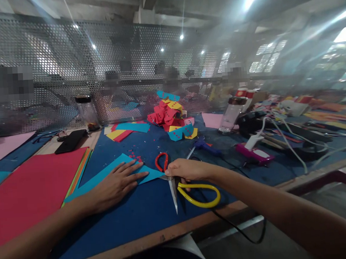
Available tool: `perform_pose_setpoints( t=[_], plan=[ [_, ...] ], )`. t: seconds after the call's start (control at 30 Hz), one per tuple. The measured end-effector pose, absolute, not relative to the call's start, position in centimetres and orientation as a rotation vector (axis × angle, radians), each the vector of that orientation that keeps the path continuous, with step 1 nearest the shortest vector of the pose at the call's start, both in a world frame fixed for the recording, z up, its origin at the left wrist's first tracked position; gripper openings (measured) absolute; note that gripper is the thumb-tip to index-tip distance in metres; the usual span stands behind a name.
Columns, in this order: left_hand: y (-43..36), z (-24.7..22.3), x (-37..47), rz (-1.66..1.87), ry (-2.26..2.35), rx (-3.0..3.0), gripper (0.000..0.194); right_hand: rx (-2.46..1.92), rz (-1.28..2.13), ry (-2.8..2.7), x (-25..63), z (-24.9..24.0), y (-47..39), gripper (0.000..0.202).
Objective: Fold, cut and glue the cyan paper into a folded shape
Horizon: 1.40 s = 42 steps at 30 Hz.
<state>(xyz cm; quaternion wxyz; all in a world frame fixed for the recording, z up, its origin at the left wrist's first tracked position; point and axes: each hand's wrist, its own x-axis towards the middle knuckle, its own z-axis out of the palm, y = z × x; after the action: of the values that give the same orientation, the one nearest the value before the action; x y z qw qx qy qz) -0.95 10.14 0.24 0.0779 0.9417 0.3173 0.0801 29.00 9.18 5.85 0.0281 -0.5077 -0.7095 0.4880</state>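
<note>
Blue paper [96, 178] is pressed onto the table [131, 222] by the left hand [120, 183], laid flat with fingers spread. Near its tip, open scissors [173, 192] are clamped at the pivot by the right hand [184, 168], whose fingers are partly hidden. Something brownish is held low in the left jar [86, 113]; the right jar's [229, 116] contents cannot be made out. Everything behind the mesh [54, 54] is blurred.

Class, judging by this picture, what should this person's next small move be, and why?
Probably slide the scissors a little clear of the blue paper: they look wide open, close by the right hand at the paper's pointed right end, while the left hand lies flat on the paper.
</note>
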Motion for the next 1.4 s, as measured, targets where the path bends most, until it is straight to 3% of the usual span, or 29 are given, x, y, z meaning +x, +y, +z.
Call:
perform_pose_setpoints(
  t=[0.47,0.97,1.17,1.4],
  plan=[
    [10.0,0.5,-0.9,0.238,0.943,2.822,0.046,-1.521,1.374,-2.295,29.2,6.3,8.9,0.035],
    [9.8,0.1,-0.9,0.323,0.845,2.872,0.045,-1.543,1.489,-2.149,30.0,6.3,8.7,0.035],
    [9.4,0.4,-0.6,0.344,0.786,2.894,0.048,-1.527,1.508,-2.187,29.7,6.5,8.9,0.043],
    [8.9,1.8,0.3,0.24,0.782,2.898,0.044,-1.606,1.454,-2.218,29.7,6.6,8.5,0.034]
  ],
)
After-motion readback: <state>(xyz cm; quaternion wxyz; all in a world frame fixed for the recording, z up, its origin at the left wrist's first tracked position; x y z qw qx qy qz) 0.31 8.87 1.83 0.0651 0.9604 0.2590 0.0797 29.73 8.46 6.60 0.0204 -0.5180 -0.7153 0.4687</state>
